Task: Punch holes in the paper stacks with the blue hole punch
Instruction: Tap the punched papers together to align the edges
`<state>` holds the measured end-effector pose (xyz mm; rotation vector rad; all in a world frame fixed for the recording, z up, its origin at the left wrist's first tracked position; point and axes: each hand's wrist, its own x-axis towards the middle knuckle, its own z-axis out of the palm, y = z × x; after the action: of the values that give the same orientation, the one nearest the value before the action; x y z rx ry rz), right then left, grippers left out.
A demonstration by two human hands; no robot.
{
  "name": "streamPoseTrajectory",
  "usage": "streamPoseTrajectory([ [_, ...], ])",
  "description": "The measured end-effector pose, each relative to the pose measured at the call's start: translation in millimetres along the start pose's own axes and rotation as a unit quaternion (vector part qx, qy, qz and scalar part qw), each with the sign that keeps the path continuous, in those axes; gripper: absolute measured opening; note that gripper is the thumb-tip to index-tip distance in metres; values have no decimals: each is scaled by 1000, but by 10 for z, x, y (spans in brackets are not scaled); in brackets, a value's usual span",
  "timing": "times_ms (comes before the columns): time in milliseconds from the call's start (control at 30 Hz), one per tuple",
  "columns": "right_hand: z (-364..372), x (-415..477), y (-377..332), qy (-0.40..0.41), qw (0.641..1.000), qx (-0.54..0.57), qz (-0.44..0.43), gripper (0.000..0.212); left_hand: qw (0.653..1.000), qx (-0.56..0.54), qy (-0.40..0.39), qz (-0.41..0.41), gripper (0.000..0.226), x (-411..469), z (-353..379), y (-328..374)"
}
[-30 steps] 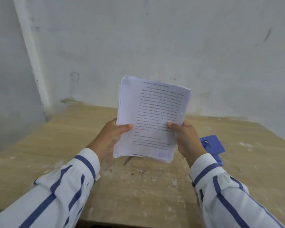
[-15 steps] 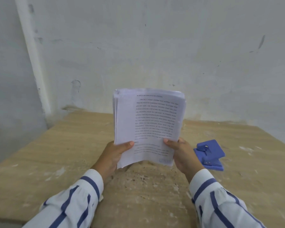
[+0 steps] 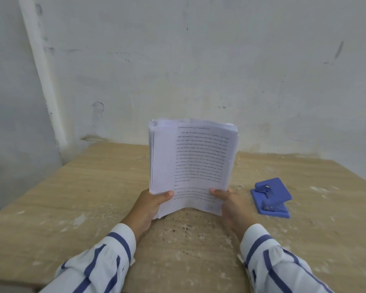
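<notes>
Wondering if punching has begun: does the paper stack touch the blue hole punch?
Apart. The head view shows bare table between the upright paper stack and the blue hole punch lying to its right.

The printed white paper stack (image 3: 192,161) is upright, lower edge bowed; the blue hole punch (image 3: 270,197) lies at its four o'clock.

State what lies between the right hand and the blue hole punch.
Only bare tabletop lies between the right hand and the blue hole punch, as the head view shows.
</notes>
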<state>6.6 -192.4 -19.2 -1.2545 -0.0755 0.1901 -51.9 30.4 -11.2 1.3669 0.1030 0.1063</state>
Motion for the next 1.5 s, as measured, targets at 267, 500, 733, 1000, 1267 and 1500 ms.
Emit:
streamPoseTrajectory([
  [267, 3, 58, 6, 29, 999, 13, 9, 17, 999, 25, 26, 0, 32, 76, 29, 43],
  [500, -13, 44, 67, 40, 999, -7, 25, 20, 998, 37, 33, -25, 28, 76, 36, -21],
  [733, -113, 78, -47, 36, 999, -4, 3, 21, 997, 52, -39, -29, 35, 116, -20, 80],
  [1000, -149, 60, -13, 34, 999, -28, -4, 25, 997, 51, -49, -28, 39, 137, -43, 79],
  [1267, -121, 38, -92, 5, 996, -82, -20, 27, 997, 35, -50, -40, 38, 139, -22, 113],
  [1500, -111, 7, -235, -46, 992, -120, -2, 27, 993, -6, -73, -92, 33, 166, -113, 210],
])
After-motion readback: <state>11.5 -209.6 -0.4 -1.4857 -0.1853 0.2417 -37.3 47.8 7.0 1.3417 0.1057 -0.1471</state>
